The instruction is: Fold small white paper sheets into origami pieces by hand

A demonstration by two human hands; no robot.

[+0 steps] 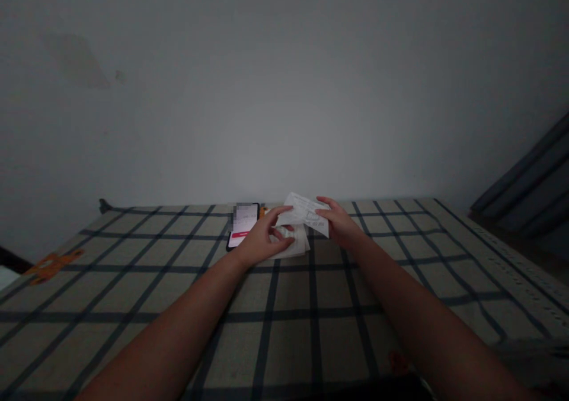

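Note:
My right hand [341, 222] pinches the right edge of a white printed paper slip [304, 209], which is held up at a tilt. On the left, my left hand [262, 240] curves with its thumb and fingers apart. Its index fingertip is at the slip's left edge, while the thumb lies over more white papers [301, 246] beneath. These lower papers rest on the cloth, partly hidden by the left hand and the raised slip. Beside the left hand lies a phone [243, 241] with a lit screen showing a red bar; part of it is pixelated.
A checked cloth [178, 294] with dark blue lines covers the surface, which meets a grey wall [284, 93]. An orange patch [56, 265] is at the far left. Dark striped fabric [528, 182] hangs at the right. The room is dim.

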